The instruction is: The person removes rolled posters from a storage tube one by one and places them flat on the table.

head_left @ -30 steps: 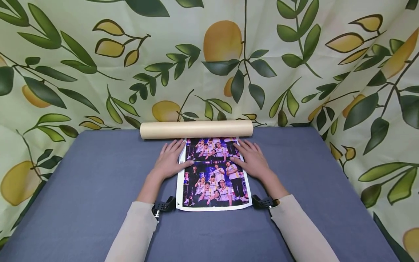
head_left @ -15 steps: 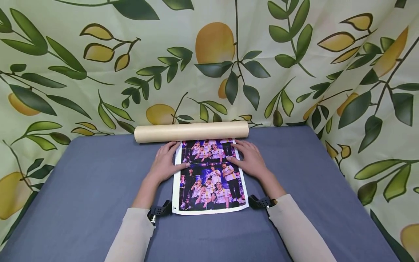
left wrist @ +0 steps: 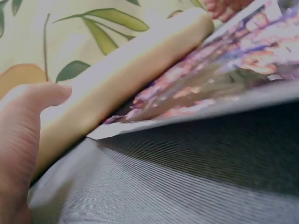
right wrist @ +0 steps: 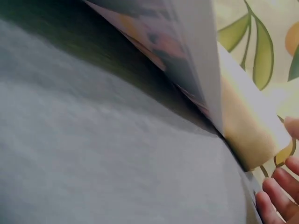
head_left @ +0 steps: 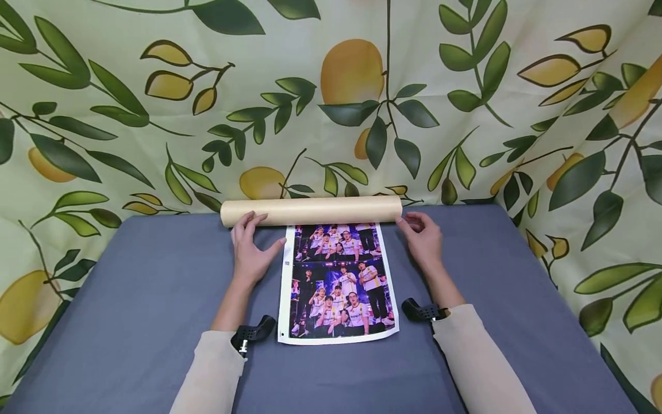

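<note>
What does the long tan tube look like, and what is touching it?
The tube is a long, plain tan roll that looks like cardboard or brown paper, smooth and unmarked. It lies on its side across the far part of the grey-blue table, close to the leafy lemon curtain. The top edge of the poster reaches it. The left hand rests its fingertips on the left end, and the right hand touches the right end.

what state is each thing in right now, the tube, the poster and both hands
tube: lying on its side at the poster's far edge
poster: face up, mostly flat, far end against the tube
left hand: fingertips touching the tube's left end
right hand: open, at the tube's right end
</note>
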`<state>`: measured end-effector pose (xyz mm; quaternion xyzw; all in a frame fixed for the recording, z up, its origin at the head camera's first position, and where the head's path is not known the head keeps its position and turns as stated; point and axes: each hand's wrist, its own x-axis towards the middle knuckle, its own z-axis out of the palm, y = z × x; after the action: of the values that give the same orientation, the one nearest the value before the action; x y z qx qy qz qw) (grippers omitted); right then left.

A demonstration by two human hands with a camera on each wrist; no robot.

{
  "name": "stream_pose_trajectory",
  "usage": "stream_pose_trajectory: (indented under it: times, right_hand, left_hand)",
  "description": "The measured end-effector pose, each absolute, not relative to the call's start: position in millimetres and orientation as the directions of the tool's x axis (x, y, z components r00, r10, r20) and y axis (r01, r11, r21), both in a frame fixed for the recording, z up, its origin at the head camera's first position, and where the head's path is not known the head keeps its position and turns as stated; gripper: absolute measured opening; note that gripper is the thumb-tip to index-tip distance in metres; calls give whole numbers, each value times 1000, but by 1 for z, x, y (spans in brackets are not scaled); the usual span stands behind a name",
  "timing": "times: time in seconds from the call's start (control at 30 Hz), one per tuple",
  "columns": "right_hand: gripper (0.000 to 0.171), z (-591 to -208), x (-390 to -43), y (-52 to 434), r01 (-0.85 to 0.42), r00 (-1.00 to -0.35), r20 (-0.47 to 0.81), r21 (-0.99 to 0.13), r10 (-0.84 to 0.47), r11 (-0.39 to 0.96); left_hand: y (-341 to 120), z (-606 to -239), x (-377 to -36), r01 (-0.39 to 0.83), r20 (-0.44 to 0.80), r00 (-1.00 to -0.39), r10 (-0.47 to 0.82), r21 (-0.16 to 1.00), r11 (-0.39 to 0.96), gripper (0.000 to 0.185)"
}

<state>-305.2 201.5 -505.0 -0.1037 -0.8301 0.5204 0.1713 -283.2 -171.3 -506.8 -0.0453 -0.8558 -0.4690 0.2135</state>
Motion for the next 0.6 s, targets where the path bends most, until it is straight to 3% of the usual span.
stream_pose_trajectory:
  times: [0.33, 0.6]
  right_hand:
    - [45, -503, -322, 207, -48, -973, 105, -963, 207, 263]
    - [41, -509, -323, 205, -27, -968, 113, -937, 226, 349]
  left_hand:
    - [-169, -499, -295, 224, 330, -941, -74, 771, 597, 70]
    - [-151, -467, -305, 31, 134, -987, -86, 693, 720, 81]
